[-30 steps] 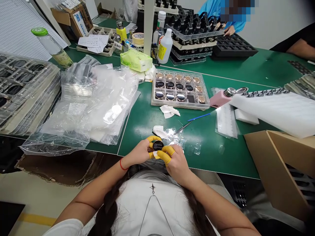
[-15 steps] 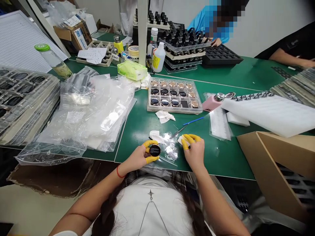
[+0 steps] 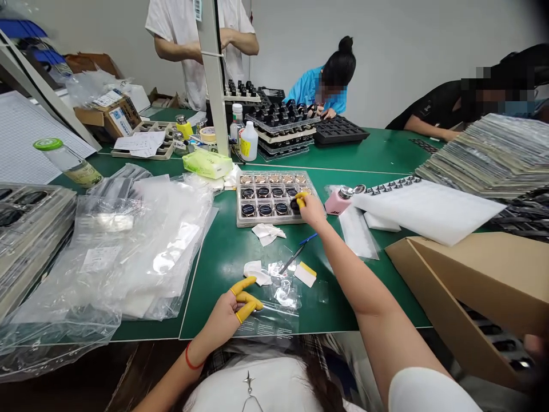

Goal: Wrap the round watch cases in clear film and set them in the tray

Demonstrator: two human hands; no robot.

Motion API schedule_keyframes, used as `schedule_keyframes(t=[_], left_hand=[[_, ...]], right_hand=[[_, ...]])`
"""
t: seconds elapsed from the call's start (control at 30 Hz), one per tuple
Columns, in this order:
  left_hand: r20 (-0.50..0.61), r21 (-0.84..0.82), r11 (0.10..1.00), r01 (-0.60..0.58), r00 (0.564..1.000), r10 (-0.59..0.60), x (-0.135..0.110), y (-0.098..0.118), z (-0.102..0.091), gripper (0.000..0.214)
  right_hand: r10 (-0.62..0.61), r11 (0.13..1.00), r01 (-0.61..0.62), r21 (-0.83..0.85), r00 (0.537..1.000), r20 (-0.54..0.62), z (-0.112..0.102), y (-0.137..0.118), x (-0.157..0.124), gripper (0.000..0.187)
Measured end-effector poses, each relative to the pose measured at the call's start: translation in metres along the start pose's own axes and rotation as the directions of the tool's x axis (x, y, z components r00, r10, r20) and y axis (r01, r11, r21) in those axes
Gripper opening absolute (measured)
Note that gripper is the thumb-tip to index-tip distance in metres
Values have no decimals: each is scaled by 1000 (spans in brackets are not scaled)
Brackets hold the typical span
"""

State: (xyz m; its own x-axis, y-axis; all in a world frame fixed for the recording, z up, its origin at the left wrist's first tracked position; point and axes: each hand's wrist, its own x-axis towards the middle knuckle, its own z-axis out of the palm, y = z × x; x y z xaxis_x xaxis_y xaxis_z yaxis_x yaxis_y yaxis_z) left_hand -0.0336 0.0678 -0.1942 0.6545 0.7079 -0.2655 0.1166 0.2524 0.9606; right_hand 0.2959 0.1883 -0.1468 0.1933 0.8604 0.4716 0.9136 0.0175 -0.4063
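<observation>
The right hand (image 3: 311, 209) has been reached forward; a black disc (image 3: 295, 206) is pinched between its yellow-capped fingertips (image 3: 301, 197), over the plastic tray (image 3: 274, 222). The left hand (image 3: 226, 316) is held open, empty.

**Hidden under fingertips, cut off at the edge**
The right hand (image 3: 312, 209) and its yellow finger cots (image 3: 301, 196) cover part of a dark round piece (image 3: 295, 207) in the plastic tray (image 3: 274, 223); the markings on the tray's other pieces are too small to read. Stacked trays (image 3: 34, 240) run off the left edge.
</observation>
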Motion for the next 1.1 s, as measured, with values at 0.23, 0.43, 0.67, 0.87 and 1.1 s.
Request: schedule_keyframes(t=[0.23, 0.43, 0.67, 0.87, 1.1], left_hand=[[32, 21, 1000, 18, 999, -18, 1, 4, -1, 40], [19, -35, 999, 23, 1000, -23, 2, 2, 0, 51], [48, -211, 977, -26, 998, 37, 0, 6, 7, 68], [66, -114, 991, -74, 995, 82, -10, 12, 15, 72], [79, 200, 967, -155, 987, 142, -23, 8, 12, 69]], right_hand=[[183, 980, -184, -77, 983, -26, 2, 58, 2, 22], [206, 978, -206, 12, 978, 24, -19, 50, 1, 26], [-49, 958, -14, 287, 977, 210, -35, -84, -102, 9], [-448, 779, 136, 612, 804, 391, -34, -140, -170, 21], [-383, 863, 175, 474, 837, 390, -35, -148, -187, 14]])
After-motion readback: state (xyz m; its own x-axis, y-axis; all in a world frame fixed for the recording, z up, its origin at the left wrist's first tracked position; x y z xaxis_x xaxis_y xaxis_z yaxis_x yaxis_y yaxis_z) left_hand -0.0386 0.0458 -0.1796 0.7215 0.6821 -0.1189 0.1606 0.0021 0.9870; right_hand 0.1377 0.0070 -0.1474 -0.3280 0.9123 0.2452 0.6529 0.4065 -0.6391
